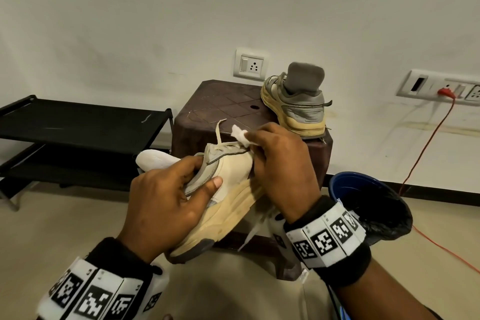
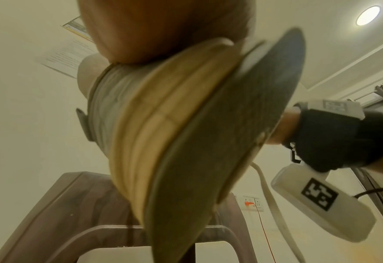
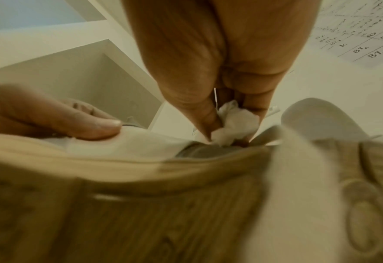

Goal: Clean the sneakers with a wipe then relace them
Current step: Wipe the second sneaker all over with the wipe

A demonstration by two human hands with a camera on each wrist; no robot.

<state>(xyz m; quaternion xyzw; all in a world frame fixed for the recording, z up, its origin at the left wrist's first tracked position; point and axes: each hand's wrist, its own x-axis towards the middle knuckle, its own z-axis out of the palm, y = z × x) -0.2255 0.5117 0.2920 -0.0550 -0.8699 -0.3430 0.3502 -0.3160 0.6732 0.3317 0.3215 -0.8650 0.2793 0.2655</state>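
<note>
Left hand [image 1: 166,205] fingers clasp cream suede sneaker [image 1: 228,189]; right hand [image 1: 283,163] fingers pinch crumpled white wipe [image 1: 240,134].

Sneaker [image 1: 228,189] held between my left hand [image 1: 166,205] and right hand [image 1: 283,163], before the stool [image 1: 220,104]; second sneaker [image 1: 298,104] on stool's right edge, rack [image 1: 78,122] left, bin [image 1: 363,202] right.
</note>
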